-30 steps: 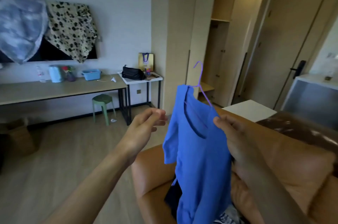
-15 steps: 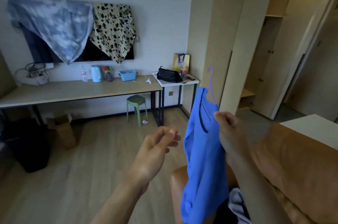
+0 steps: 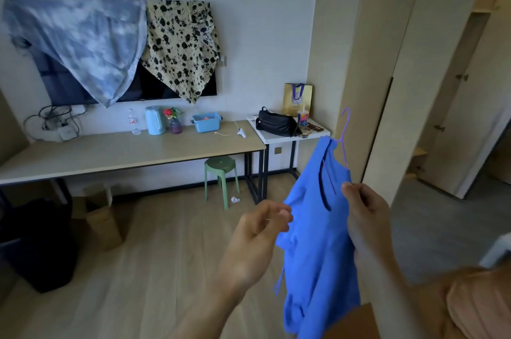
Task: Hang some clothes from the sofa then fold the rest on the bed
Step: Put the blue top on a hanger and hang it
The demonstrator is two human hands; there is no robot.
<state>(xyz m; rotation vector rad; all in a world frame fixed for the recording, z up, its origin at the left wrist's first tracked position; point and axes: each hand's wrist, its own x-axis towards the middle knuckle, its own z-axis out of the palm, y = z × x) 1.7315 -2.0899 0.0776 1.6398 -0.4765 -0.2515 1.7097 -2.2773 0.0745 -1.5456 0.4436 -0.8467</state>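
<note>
No readable text; the gift bag (image 3: 298, 99) print is blurred

The view has swung left off the sofa (image 3: 470, 302) toward the desk (image 3: 124, 150), and the left hand (image 3: 257, 236) has closed in on the shirt (image 3: 318, 228), perhaps now touching its sleeve.

Top (image 3: 318, 242): bright blue, short-sleeved, with a wide scooped neck. It hangs free in the air, turned nearly edge-on, and a thin blue cord dangles by its lower left edge.
Hanger (image 3: 344, 131): thin purple wire, inside the top's neck. The hook rises above the far shoulder, tilted.
Hold: right hand (image 3: 365, 217) pinches the top's near shoulder together with the hanger's arm.
Sleeve: left hand (image 3: 257, 242), fingers curled, is just beside its edge. Contact is unclear.
Sofa (image 3: 470, 305): orange-tan, only a corner in view at lower right. The top's hem hangs in front of it.
</note>
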